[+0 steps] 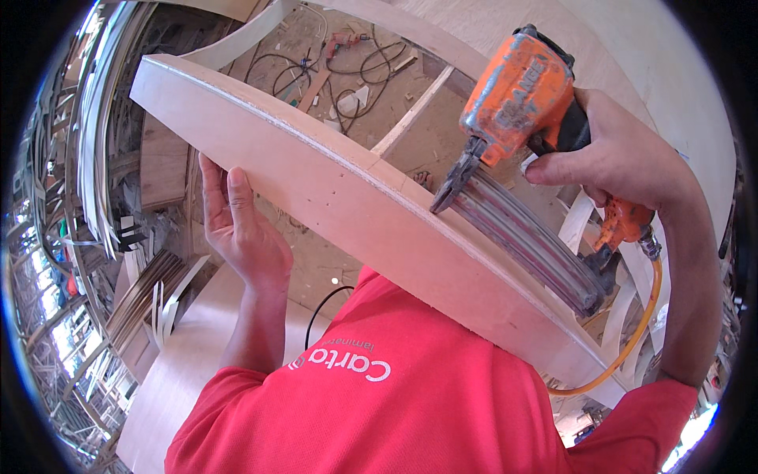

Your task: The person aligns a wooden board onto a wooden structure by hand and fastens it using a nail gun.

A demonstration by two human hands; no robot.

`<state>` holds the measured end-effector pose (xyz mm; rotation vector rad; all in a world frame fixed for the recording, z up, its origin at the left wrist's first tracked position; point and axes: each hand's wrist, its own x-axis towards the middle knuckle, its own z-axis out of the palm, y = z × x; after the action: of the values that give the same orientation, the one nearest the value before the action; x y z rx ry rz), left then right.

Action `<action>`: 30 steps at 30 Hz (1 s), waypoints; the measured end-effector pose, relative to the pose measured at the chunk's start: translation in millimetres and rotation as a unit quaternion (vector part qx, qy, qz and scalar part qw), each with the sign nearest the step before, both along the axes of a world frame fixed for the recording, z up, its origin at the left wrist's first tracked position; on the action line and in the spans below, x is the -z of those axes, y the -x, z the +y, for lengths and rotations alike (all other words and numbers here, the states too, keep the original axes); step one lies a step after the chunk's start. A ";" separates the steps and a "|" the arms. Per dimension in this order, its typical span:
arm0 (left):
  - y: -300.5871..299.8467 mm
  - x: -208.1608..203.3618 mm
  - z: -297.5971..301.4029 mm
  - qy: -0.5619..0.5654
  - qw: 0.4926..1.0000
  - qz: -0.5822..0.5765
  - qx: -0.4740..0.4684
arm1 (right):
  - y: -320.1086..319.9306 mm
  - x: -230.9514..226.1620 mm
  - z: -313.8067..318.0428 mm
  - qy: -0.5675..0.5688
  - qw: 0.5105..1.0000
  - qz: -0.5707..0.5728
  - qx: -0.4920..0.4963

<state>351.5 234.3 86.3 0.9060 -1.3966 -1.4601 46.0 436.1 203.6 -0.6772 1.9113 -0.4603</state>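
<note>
A long, pale plywood panel (332,189) with a curved lower edge runs from upper left to lower right in front of me. My left hand (249,229) holds its lower edge near the left end; the thumb lies on the face and the fingertips pass behind. Wrapped round the handle of a worn orange pneumatic nail gun (517,99) is my right hand (624,154). The gun's nose touches the panel's top edge near the middle, and its long magazine slants down to the right behind the panel. My right index finger is partly hidden by the gun.
A yellow air hose (655,308) hangs from the gun and passes by the panel's right end. Behind the panel, a wooden crosspiece (414,110) spans the frame. A red power tool (345,41) and dark cables (379,67) lie on the dusty floor. Wood strips (146,296) are stacked at left.
</note>
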 end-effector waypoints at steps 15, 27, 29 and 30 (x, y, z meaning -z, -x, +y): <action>-1.8 3.8 0.3 0.017 1.000 -0.016 -0.002 | 1.8 4.4 -12.6 0.031 0.999 0.004 -0.002; -2.5 3.6 -1.1 0.012 1.000 0.002 -0.003 | 1.3 8.5 -20.4 0.027 1.000 -0.001 -0.009; 0.2 3.6 0.2 0.009 1.000 0.006 -0.004 | 4.6 12.2 -16.3 0.037 0.999 0.006 -0.008; 2.6 3.8 1.6 0.004 1.000 0.012 -0.004 | 8.8 14.8 -12.8 0.038 0.999 0.006 -0.017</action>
<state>348.9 235.9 82.5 0.8851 -1.3797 -1.4539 37.2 423.3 188.8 -0.7616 1.8987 -0.5109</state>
